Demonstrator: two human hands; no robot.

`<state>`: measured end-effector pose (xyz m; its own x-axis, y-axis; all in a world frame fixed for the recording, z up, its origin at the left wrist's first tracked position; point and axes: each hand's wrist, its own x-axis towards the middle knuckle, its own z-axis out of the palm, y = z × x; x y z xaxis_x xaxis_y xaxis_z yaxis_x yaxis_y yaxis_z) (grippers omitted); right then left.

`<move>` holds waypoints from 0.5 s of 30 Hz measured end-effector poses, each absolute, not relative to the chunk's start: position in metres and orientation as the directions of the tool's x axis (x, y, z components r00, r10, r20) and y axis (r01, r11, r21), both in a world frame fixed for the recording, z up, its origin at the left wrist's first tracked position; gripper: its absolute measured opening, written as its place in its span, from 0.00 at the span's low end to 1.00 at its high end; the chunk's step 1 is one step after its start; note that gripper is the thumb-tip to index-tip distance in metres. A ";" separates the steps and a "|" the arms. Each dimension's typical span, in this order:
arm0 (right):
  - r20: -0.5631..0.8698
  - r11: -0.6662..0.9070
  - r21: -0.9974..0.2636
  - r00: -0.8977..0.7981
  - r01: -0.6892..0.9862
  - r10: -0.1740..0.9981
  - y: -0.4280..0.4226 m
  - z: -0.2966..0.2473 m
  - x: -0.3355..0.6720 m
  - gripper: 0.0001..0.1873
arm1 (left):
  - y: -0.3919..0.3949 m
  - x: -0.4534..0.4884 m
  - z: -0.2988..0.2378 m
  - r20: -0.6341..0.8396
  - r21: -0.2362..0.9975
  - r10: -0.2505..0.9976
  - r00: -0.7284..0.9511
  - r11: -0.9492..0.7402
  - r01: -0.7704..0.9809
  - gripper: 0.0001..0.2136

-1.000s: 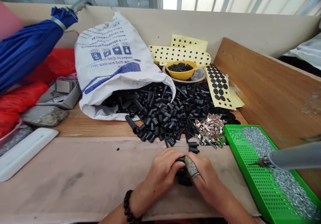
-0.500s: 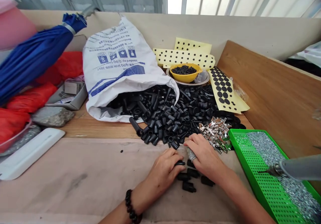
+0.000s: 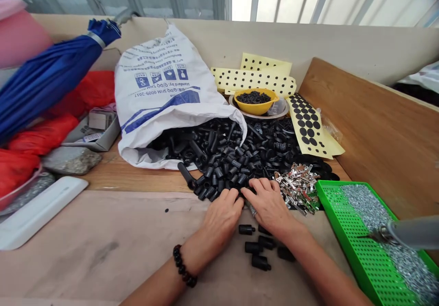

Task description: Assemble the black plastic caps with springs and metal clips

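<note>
My left hand (image 3: 219, 219), with a dark bead bracelet on its wrist, reaches to the front edge of a pile of black plastic parts (image 3: 236, 162). Its fingers are slightly apart and bent down over the short ribbed sleeves there; the fingertips are partly hidden. Beside it my right hand (image 3: 269, 207) stretches its spread fingers to the same edge, left of a heap of small metal clips (image 3: 298, 182). A pale wrap shows on one of its fingers. Between my forearms lie several short black cylinders (image 3: 253, 247) with narrow tips, apart from the pile.
The pile spills from a white sack (image 3: 168, 82). Behind it are a yellow bowl (image 3: 254, 102) of small black pieces and yellow sticker sheets (image 3: 307, 127). At right, a screwdriver tool (image 3: 404, 233) juts over a green tray (image 3: 356, 251) of screws. A white case (image 3: 43, 212) lies left.
Both hands have moved forward to the pile's edge, and the right has also shifted slightly. My left hand has let go of a black cylinder, which now lies with the others.
</note>
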<state>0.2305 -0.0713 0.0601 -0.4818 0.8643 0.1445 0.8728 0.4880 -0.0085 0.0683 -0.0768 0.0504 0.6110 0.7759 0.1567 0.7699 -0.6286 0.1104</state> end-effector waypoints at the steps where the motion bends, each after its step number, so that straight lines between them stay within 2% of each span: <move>1: 0.146 0.492 -0.012 -0.485 0.871 0.862 -0.071 0.060 0.231 0.21 | -0.077 0.069 0.050 0.158 0.105 0.777 0.609 -0.626 0.772 0.06; 11: 0.137 0.533 -0.035 -0.524 0.845 0.840 -0.071 0.064 0.228 0.13 | -0.075 0.066 0.048 0.186 0.216 0.745 0.640 -0.667 0.713 0.04; 15: 0.144 0.538 -0.056 -0.526 0.841 0.838 -0.071 0.060 0.227 0.08 | -0.073 0.062 0.051 0.196 0.368 0.736 0.648 -0.668 0.647 0.03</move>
